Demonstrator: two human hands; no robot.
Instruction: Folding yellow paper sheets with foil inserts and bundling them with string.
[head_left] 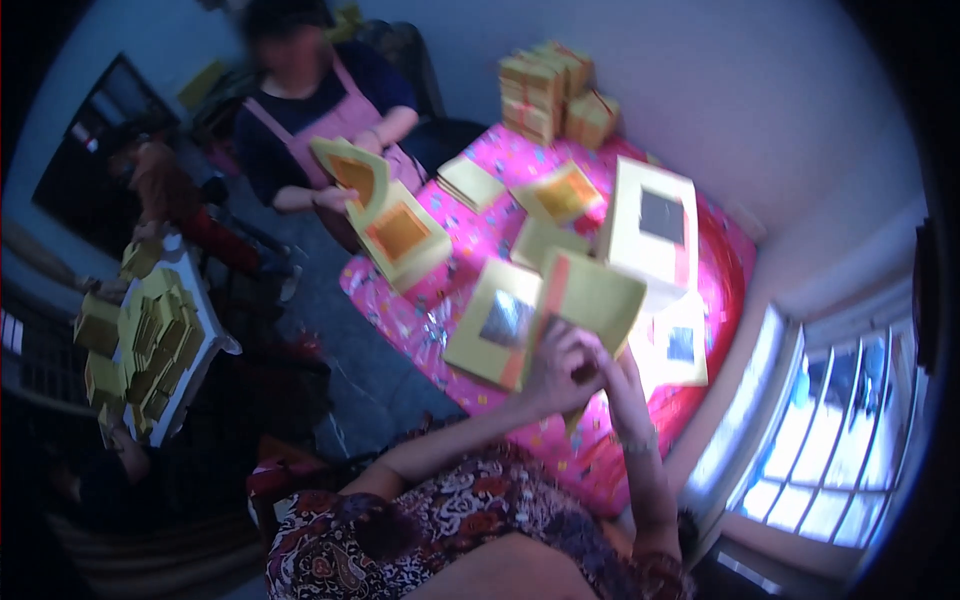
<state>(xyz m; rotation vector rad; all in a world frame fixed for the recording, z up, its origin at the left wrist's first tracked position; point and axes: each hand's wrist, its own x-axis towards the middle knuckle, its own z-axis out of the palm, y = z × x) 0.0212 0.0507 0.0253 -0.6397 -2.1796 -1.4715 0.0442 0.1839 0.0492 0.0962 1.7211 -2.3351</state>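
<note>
My left hand (562, 368) is curled round the lower edge of a bent stack of yellow joss paper (600, 298) with a red strip along it. My right hand (622, 392) meets it from the right, fingers bent in against the left; what they pinch is hidden. Just left of the hands, over the pink table cover, lies a yellow sheet with a silver foil square (507, 318) and a red edge. Beyond the hands stands a tall pale stack (630, 205) topped by a dark foil square, and a foil-marked sheet (683, 345) lies in bright light.
The pink patterned table (420, 318) also holds a gold-foil sheet (562, 193) and a small paper pile (470, 184). Tied yellow bundles (545, 95) rise at its far end. Across stands a co-worker (330, 130) holding gold-foil paper. A barred window (830, 440) is at right, another paper-laden table (205, 345) at left.
</note>
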